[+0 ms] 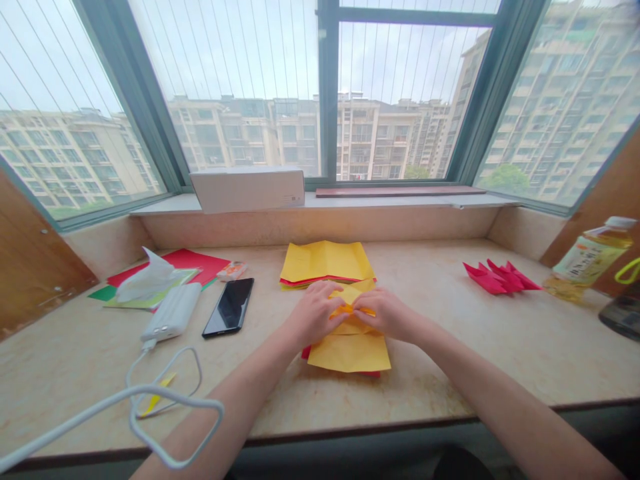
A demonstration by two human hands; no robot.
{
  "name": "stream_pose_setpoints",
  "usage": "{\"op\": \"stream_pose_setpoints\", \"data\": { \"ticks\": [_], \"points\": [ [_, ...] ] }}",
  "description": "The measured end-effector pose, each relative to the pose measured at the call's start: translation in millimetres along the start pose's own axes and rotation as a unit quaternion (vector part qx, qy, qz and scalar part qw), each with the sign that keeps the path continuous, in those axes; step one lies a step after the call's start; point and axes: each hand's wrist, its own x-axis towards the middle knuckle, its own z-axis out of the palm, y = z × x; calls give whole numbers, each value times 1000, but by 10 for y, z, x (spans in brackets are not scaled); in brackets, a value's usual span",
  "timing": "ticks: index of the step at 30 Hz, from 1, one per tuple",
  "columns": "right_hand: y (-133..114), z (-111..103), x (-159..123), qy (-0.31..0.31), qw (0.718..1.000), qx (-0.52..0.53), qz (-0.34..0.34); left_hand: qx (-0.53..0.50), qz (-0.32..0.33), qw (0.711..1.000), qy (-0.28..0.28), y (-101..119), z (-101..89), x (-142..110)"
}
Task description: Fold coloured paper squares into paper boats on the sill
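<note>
My left hand (316,311) and my right hand (383,311) meet over a yellow sheet of paper (356,291), each pinching a folded part of it between thumb and fingers. Part of the fold is hidden behind my fingers. Under my hands lies another creased yellow sheet (350,353), with red paper (370,374) showing at its lower edge. Just beyond my hands sits a stack of creased yellow paper (325,261) with red layers along its near edge.
Left are a black phone (229,307), a white power bank (171,311) with a looping cable (175,397), a tissue (146,278) and coloured sheets (200,265). Right are red folded paper pieces (500,277), a drink bottle (589,259) and a dark container (623,310). A white box (249,190) stands on the sill.
</note>
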Motion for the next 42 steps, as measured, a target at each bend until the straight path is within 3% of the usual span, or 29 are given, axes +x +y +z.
{"op": "stream_pose_setpoints", "data": {
  "ticks": [8, 15, 21, 30, 42],
  "points": [
    [-12, -8, -1, 18, 999, -35, -24, 23, 15, 1000, -13, 19, -1, 18],
    [-91, -66, -7, 21, 990, -127, -51, 55, 35, 998, 3, 0, 53, 36],
    [-160, -57, -15, 34, 983, -177, -28, 88, 72, 993, 11, 51, 51, 47],
    [-145, 2, 9, 79, 986, -134, -66, 103, 69, 992, -2, 143, -30, 31],
    [-13, 85, 6, 125, 990, -47, -45, 73, 50, 996, 17, 67, -76, 45]
  ]
}}
